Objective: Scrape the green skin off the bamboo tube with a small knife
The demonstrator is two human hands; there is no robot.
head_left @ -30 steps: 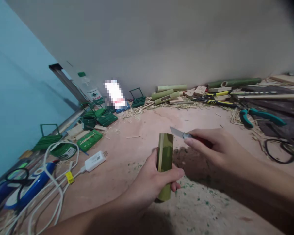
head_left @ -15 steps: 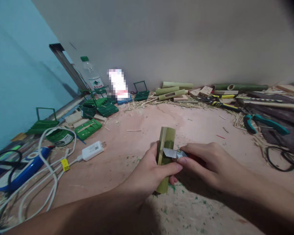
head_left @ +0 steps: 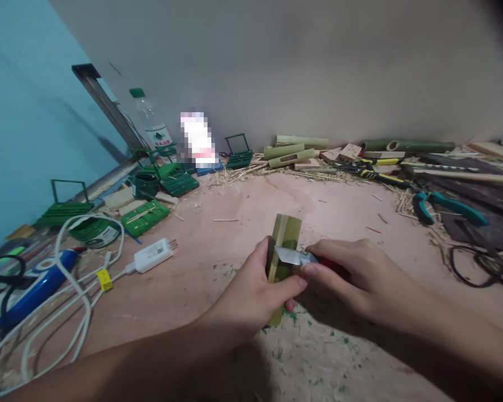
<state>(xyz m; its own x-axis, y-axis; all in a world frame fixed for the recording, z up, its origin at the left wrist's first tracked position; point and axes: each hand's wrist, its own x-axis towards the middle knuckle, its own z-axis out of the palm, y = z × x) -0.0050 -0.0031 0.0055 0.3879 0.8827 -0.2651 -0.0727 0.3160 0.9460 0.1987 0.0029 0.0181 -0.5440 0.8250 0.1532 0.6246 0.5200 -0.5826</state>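
Observation:
My left hand (head_left: pixel 251 293) is wrapped around a short green bamboo tube (head_left: pixel 285 240) that stands upright on the pinkish work surface (head_left: pixel 218 279). The tube's upper part shows a pale strip where the green skin is shaved off. My right hand (head_left: pixel 356 276) grips a small knife (head_left: pixel 293 257) with a red handle. Its blade lies flat against the tube's side, just above my left thumb. Green shavings lie on the surface below the tube.
At the left lie a white charger with cables (head_left: pixel 151 255), a blue tool (head_left: pixel 20 290), green woven pieces (head_left: pixel 145 216) and a water bottle (head_left: pixel 151 125). Bamboo tubes (head_left: pixel 291 153) line the far wall. Teal pliers (head_left: pixel 448 204) and other tools lie at the right.
One second ago the knife was raised beside the tube's top. The blade has come down onto the tube's side and now rests there; the tube stays in my left hand.

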